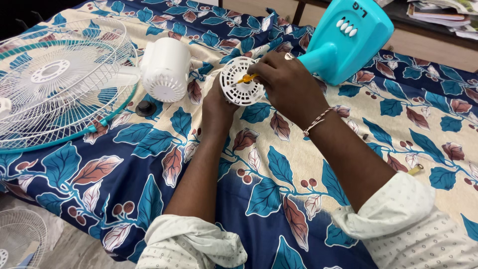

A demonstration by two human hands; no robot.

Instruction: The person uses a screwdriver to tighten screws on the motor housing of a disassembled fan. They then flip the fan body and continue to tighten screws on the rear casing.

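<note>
My left hand (217,107) holds a round white vented plastic cover (241,81) from below, over the leaf-patterned bedsheet. My right hand (285,84) is closed on a small screwdriver with a yellow handle (246,78), its tip at the centre of the cover. A ring and a thread bracelet show on the right hand and wrist. Left of the cover lies the white fan motor housing (166,68), joined to a white wire fan guard (57,79) with a teal rim.
A turquoise fan base (348,40) with white buttons lies behind my right hand. A black knob (145,107) and a small yellow piece (416,170) rest on the sheet. Another wire guard (20,239) lies on the floor at lower left. Papers (438,12) sit on a shelf.
</note>
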